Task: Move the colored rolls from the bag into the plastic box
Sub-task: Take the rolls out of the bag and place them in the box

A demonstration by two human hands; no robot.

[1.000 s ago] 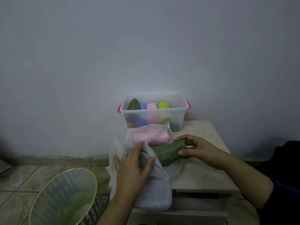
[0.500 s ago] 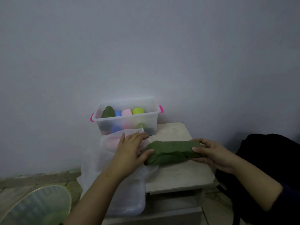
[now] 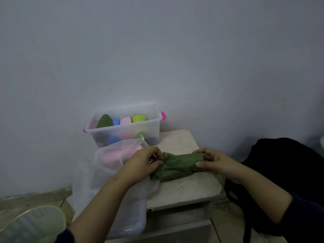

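Note:
A dark green roll [image 3: 177, 166] lies across the small white table [image 3: 184, 188], outside the bag. My right hand [image 3: 213, 161] grips its right end, and my left hand [image 3: 142, 163] pinches its crumpled left end. The white mesh bag [image 3: 105, 172] sags over the table's left side with a pink roll [image 3: 114, 154] inside it. Behind stands the clear plastic box [image 3: 152, 127] with pink handles, holding green, blue, pink and yellow-green rolls.
A black backpack [image 3: 284, 172] leans at the table's right. A striped round bin [image 3: 29, 225] stands on the tiled floor at the lower left. The wall rises right behind the box. A clear lid or tub [image 3: 129, 223] hangs under the bag.
The green roll has come fully out of the bag and shifted right on the table. My left hand moved from the bag's top onto the roll's left end. The view panned left.

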